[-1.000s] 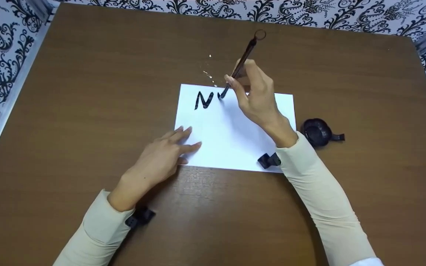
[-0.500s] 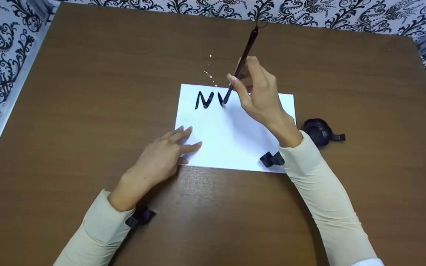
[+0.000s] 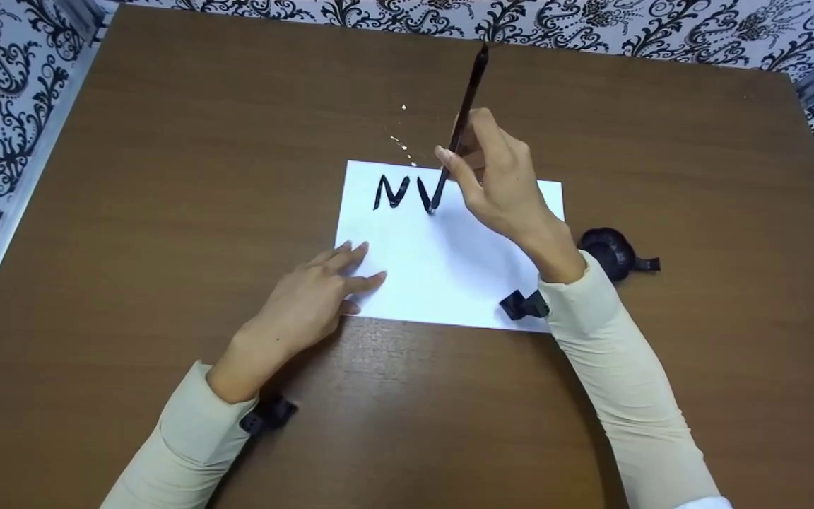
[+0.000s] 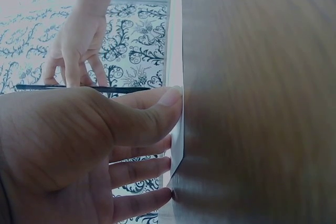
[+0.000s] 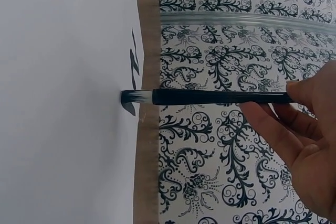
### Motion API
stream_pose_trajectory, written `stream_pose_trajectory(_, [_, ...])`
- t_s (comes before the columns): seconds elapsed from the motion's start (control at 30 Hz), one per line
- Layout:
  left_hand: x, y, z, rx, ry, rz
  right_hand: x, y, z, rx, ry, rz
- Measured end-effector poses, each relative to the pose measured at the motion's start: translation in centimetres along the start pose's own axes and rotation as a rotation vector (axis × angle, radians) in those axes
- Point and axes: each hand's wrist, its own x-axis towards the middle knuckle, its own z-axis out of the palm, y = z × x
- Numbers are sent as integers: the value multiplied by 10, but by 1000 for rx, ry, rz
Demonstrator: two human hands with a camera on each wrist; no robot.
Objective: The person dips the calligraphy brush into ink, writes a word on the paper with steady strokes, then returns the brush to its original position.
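A dark-handled paintbrush is pinched near mid-handle by the right hand. In the right wrist view, the brush's pale bristles have black tips that meet the paper at a fresh black stroke. White paper bears a black N-like mark, and beside it a slanting stroke ends at the brush tip. The left hand rests with spread fingers on the paper's lower left corner. Seen from the left wrist, its thumb lies along the paper's edge.
A small black dish with a handle stands on the brown table, right of the paper, partly behind the right sleeve. Shiny droplets lie beyond the paper. Black wrist cameras sit under both cuffs. Black-patterned white wallpaper borders the table.
The right hand has drawn the paintbrush downward and slightly right, lengthening the black stroke beside the N-like mark. The brush handle stands more upright. The left hand has stayed put.
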Motion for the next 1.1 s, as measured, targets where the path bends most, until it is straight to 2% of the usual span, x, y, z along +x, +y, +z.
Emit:
stream_pose_trajectory(0.37, [-3,0,0,-17,30,16,0,-1,-4,-27,-33,-14])
stream_pose_trajectory(1.1, [0,0,-1,-13,4,7,1,6,-9,110,-91,-47])
